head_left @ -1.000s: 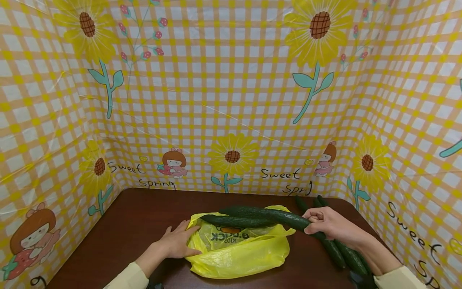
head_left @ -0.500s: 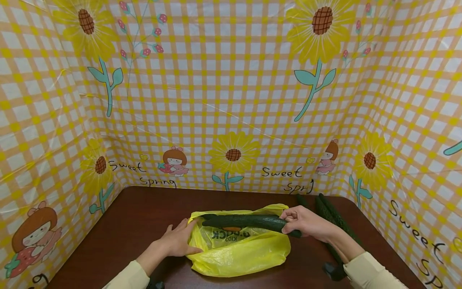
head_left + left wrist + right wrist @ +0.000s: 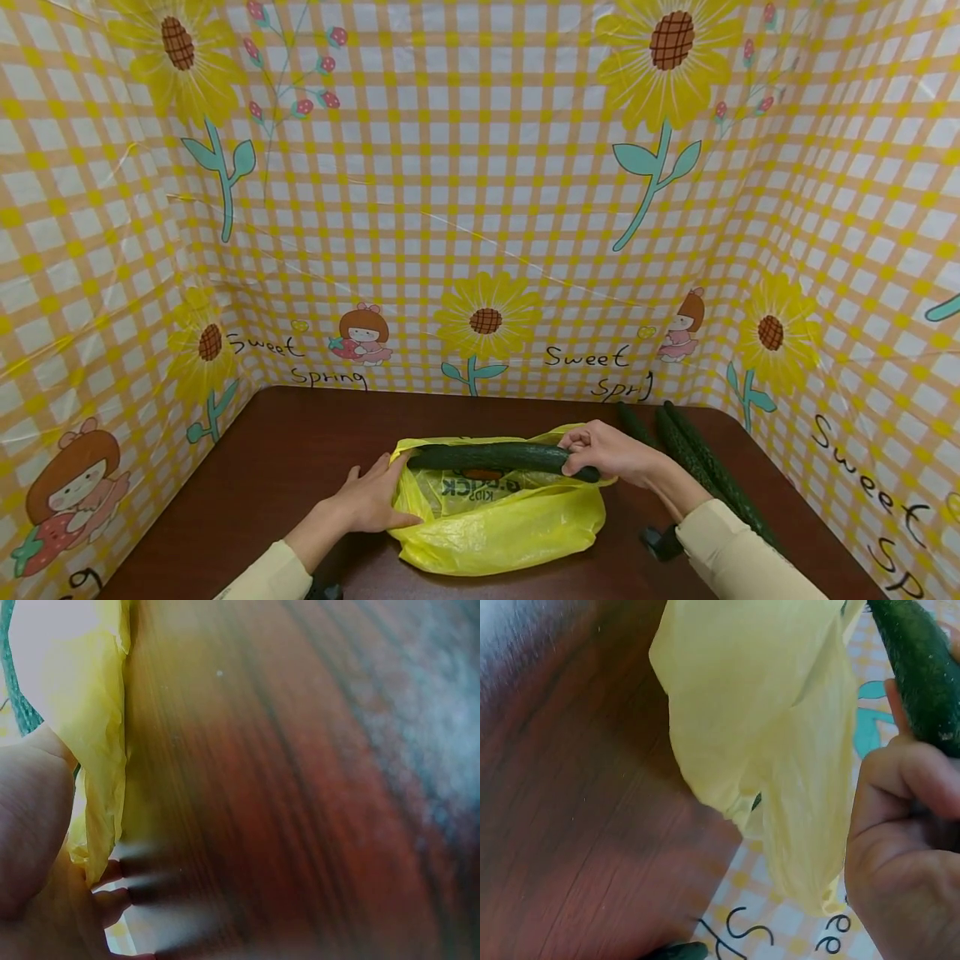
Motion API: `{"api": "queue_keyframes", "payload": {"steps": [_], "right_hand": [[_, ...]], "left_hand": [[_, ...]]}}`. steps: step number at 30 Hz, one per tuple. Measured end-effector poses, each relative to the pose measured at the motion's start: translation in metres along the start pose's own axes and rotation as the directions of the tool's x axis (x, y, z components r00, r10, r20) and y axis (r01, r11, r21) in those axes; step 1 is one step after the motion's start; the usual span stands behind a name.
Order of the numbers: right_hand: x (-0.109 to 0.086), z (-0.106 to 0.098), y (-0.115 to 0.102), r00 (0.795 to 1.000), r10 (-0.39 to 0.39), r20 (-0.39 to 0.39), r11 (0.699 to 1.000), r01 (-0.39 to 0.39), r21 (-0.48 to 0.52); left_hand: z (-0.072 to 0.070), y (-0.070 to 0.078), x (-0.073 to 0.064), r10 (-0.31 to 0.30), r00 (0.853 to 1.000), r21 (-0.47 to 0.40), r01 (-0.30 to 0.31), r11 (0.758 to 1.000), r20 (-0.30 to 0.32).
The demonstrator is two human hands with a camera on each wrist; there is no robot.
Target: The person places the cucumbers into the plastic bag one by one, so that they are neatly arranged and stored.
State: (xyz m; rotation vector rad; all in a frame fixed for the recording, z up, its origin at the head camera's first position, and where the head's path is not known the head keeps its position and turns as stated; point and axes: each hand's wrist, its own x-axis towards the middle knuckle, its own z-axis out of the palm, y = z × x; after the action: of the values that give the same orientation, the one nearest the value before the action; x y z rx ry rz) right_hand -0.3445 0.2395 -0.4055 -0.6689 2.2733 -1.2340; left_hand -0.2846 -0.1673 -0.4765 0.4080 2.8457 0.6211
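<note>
My right hand pinches the right end of a dark green cucumber, which lies lengthwise across the mouth of a yellow plastic bag. In the right wrist view, curled fingers and thumb hold the cucumber beside the hanging side of the bag. My left hand rests at the bag's left end with fingers spread, touching its edge. The left wrist view shows the thumb against the yellow plastic. Dark printed lettering shows through inside the bag; its bottom is hidden.
Several more cucumbers lie on the dark brown table at the right, partly behind my right forearm. Checked sheeting with sunflowers stands around the back and sides of the table. A small black device shows beside my right sleeve.
My right hand has moved left, bringing the cucumber from beyond the bag's right end to over its mouth and lower. My left hand has stayed at the bag's left edge.
</note>
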Motion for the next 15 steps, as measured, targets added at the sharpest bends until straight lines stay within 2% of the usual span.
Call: {"api": "queue_keyframes", "payload": {"steps": [5,9,12,15], "right_hand": [[0.011,-0.005,0.006,0.999,0.025,0.043,0.997,-0.022,-0.078],[0.017,-0.006,0.007,0.991,0.037,0.128,0.987,-0.017,-0.158],[0.019,-0.003,0.007,0.981,0.049,0.188,0.984,-0.015,-0.178],[0.018,0.000,0.007,0.976,0.061,0.209,0.981,-0.021,-0.191]], "left_hand": [[0.001,0.000,0.000,0.004,1.000,-0.005,-0.004,1.000,-0.001],[0.001,0.000,0.000,0.003,1.000,-0.007,-0.003,1.000,-0.002],[0.001,0.001,-0.001,0.004,1.000,-0.013,-0.004,1.000,-0.005],[0.000,0.003,-0.001,0.005,1.000,-0.014,-0.005,1.000,-0.008]]}}
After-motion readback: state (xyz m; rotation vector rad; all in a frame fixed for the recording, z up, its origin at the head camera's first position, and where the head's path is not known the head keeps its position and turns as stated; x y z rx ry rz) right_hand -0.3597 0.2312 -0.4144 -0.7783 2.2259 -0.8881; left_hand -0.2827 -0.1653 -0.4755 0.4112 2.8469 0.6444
